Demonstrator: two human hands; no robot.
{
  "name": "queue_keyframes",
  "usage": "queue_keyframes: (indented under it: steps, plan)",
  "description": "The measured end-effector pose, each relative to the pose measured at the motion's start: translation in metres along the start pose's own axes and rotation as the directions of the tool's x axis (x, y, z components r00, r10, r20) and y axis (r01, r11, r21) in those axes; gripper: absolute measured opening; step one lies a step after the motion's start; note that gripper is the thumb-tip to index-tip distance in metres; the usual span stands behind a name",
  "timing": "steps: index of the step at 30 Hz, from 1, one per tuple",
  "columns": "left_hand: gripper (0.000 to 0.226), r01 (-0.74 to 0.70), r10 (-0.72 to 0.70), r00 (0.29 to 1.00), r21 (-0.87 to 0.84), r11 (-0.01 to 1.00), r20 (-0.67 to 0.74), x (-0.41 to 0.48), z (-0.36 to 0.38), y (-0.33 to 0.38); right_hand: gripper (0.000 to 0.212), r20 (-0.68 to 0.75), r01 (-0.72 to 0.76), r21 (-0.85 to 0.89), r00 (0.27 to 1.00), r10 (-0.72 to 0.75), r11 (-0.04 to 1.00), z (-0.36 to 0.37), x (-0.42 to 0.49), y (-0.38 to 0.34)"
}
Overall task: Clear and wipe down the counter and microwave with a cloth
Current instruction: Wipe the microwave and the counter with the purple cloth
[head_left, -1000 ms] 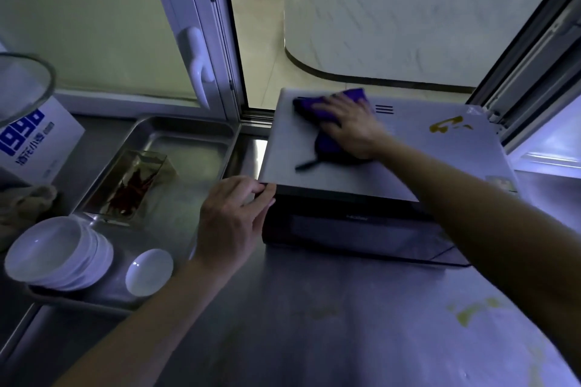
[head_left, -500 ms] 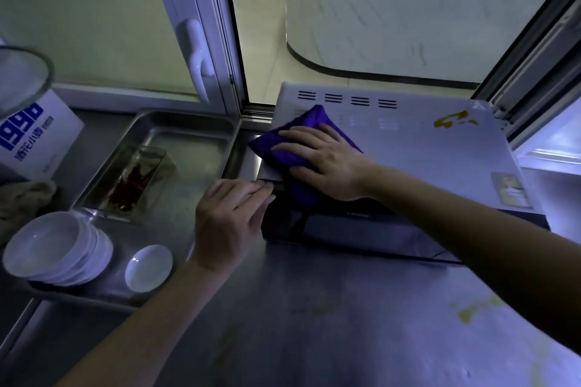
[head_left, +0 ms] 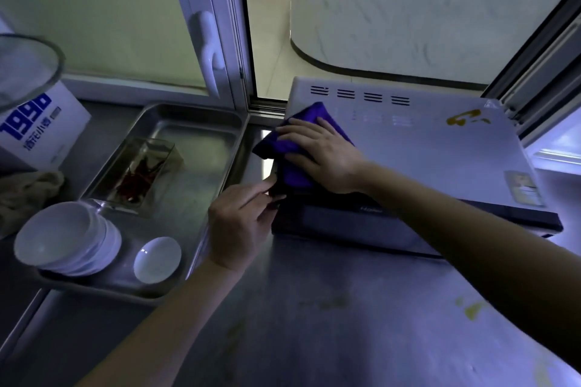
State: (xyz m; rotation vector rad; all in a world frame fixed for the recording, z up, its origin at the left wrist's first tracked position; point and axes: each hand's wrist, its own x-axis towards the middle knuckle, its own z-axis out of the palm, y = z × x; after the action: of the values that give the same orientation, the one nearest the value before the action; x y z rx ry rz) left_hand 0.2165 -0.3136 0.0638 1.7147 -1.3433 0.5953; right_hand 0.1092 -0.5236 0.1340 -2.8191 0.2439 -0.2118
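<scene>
A grey microwave [head_left: 440, 154] stands on the steel counter [head_left: 330, 324] by the window. My right hand [head_left: 317, 154] presses a purple cloth [head_left: 295, 148] flat on the microwave's top at its left front corner, fingers spread; part of the cloth hangs over the left edge. My left hand [head_left: 242, 220] rests against the microwave's front left corner, its fingers touching the corner just under the cloth. A yellow stain [head_left: 465, 118] marks the microwave's top near the back right. Yellow smears [head_left: 471, 308] lie on the counter at the right.
A steel tray [head_left: 201, 122] at the left holds a clear box of red chillies [head_left: 141, 170], a stack of white bowls [head_left: 66, 239] and a small white dish [head_left: 157, 259]. A white box with blue print [head_left: 41, 129] and a rag [head_left: 25, 192] sit farther left.
My right hand dragged the cloth from the back of the microwave's top to its left front corner. My left hand shifted slightly on the corner, its fingers now reaching up to the cloth's edge.
</scene>
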Motion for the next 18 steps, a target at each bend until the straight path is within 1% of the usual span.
queue_keyframes:
  steps: [1, 2, 3, 5, 6, 7, 8, 9, 11, 13, 15, 16, 18]
  plan:
    - [0.017, 0.011, -0.011, 1.000, 0.001, 1.000, -0.006, -0.002, 0.002, 0.001, 0.051, 0.012, -0.005, -0.007, 1.000, 0.005, 1.000, -0.005, 0.005, 0.009]
    - [0.016, 0.009, -0.009, 1.000, 0.009, 1.000, -0.015, -0.003, 0.003, 0.003, 0.053, 0.007, -0.050, -0.041, 0.999, 0.050, 0.998, -0.011, 0.020, 0.023]
    - [0.015, 0.001, 0.000, 1.000, 0.026, 1.000, -0.028, -0.002, 0.003, 0.004, 0.054, -0.014, -0.131, -0.071, 0.991, 0.130, 0.989, -0.017, 0.044, 0.038]
    - [0.014, -0.020, 0.022, 0.999, 0.040, 0.999, -0.033, 0.004, 0.006, 0.006, 0.055, -0.050, -0.345, -0.085, 0.939, 0.341, 0.935, -0.028, 0.091, 0.064]
    - [0.013, -0.006, 0.007, 1.000, 0.036, 0.999, -0.023, 0.006, 0.005, 0.006, 0.055, -0.055, -0.412, -0.090, 0.911, 0.408, 0.907, -0.027, 0.108, 0.070]
    - [0.012, 0.038, -0.037, 0.999, 0.016, 0.999, -0.008, 0.008, 0.005, 0.005, 0.055, -0.055, -0.440, -0.099, 0.898, 0.437, 0.892, -0.024, 0.117, 0.070]
    - [0.013, 0.104, -0.103, 0.994, -0.022, 0.994, 0.021, 0.010, 0.004, 0.004, 0.054, -0.054, -0.426, -0.095, 0.905, 0.423, 0.900, -0.021, 0.117, 0.064]
    - [0.017, 0.182, -0.178, 0.982, -0.071, 0.981, 0.058, 0.010, 0.002, 0.003, 0.054, -0.049, -0.380, -0.076, 0.925, 0.378, 0.922, -0.017, 0.108, 0.053]
    - [0.029, 0.318, -0.305, 0.946, -0.123, 0.940, 0.110, 0.009, -0.002, 0.001, 0.054, -0.040, -0.256, -0.030, 0.966, 0.254, 0.966, -0.007, 0.069, 0.021]
    - [0.034, 0.411, -0.399, 0.907, -0.082, 0.908, 0.133, 0.010, -0.005, -0.001, 0.051, -0.016, -0.124, -0.035, 0.992, 0.124, 0.992, 0.002, 0.018, -0.011]
    - [0.042, 0.478, -0.472, 0.868, -0.002, 0.878, 0.156, 0.010, -0.007, -0.005, 0.049, 0.035, -0.016, -0.046, 0.999, 0.018, 0.999, 0.003, -0.025, -0.025]
    - [0.049, 0.495, -0.492, 0.854, 0.032, 0.869, 0.169, 0.010, -0.007, -0.006, 0.049, 0.058, -0.008, -0.047, 0.998, 0.010, 0.999, 0.000, -0.044, -0.023]
    - [0.057, 0.499, -0.503, 0.843, 0.072, 0.863, 0.190, 0.014, -0.009, -0.005, 0.049, 0.046, -0.063, -0.049, 0.997, 0.065, 0.997, -0.014, -0.075, -0.005]
